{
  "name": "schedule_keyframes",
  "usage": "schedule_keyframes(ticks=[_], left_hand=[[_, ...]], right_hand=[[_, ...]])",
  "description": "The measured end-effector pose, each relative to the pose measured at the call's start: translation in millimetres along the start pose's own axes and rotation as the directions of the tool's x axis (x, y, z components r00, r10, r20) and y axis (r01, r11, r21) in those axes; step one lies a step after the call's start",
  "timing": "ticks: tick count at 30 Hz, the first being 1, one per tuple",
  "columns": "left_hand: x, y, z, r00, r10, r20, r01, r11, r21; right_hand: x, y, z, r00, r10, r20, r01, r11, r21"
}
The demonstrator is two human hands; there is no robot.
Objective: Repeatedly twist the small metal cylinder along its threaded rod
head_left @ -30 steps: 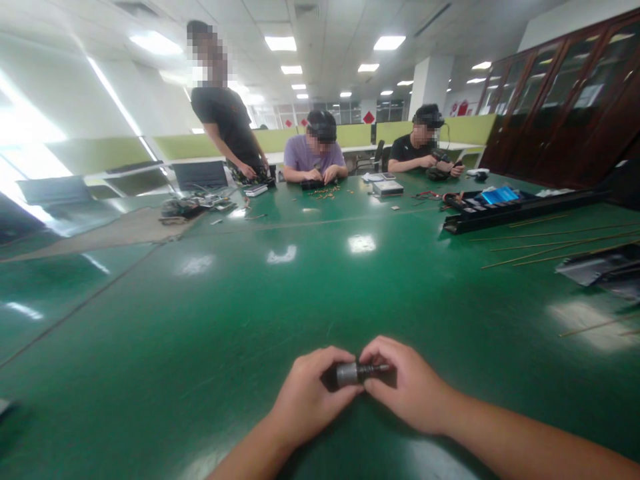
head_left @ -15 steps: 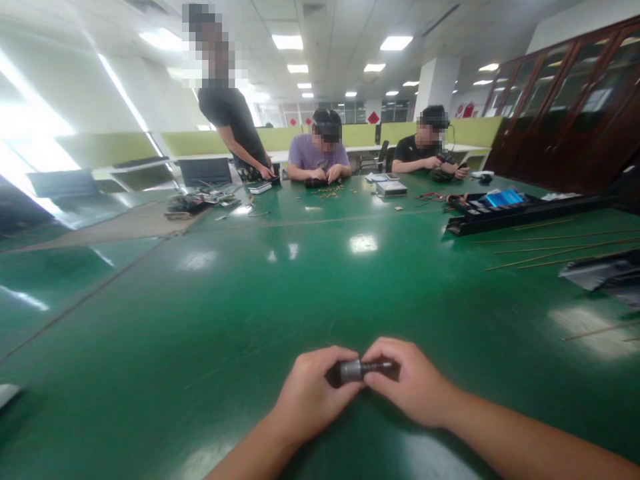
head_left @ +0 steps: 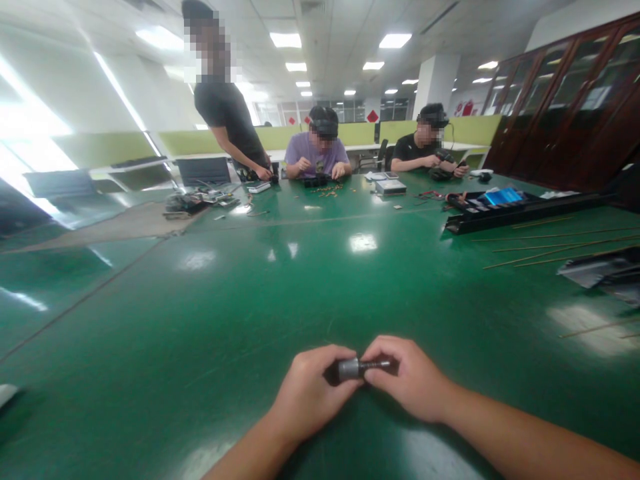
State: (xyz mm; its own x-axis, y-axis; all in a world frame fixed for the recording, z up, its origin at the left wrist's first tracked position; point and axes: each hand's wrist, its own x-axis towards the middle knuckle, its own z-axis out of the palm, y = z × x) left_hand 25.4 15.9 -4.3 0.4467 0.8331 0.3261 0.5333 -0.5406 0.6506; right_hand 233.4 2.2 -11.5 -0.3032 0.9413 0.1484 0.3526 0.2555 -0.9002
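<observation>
Near the front edge of the green table [head_left: 280, 287], my left hand [head_left: 313, 383] grips a grey metal cylinder [head_left: 349, 369] between thumb and fingers. A thin dark ribbed shaft [head_left: 373, 365] with a bright tip extends from the cylinder to the right. My right hand [head_left: 413, 380] pinches around this shaft close to the cylinder, its fingertips nearly touching those of my left hand. The cylinder's left end is dark and partly hidden in my left hand. The whole part lies roughly level, just over the tabletop.
Long thin rods [head_left: 560, 251] and a black tray with a blue item [head_left: 504, 196] lie at the right. A pile of parts [head_left: 197, 200] is at the back left. Small brass-coloured pieces [head_left: 330, 191] lie before a seated person; two other people are across the table.
The seated person in purple has raised one hand and moved the other to the small pieces. My hands keep the same hold; the view has shifted slightly.
</observation>
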Motion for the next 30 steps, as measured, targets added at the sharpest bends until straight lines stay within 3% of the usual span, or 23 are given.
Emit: schedule_keyframes(ticks=[30], left_hand=[[-0.1,-0.5,-1.9,0.999,0.014,-0.030,-0.014,1.000,0.013]], right_hand=[[-0.2,1.1,-0.9,0.999,0.037,0.006,-0.037,0.999,0.024]])
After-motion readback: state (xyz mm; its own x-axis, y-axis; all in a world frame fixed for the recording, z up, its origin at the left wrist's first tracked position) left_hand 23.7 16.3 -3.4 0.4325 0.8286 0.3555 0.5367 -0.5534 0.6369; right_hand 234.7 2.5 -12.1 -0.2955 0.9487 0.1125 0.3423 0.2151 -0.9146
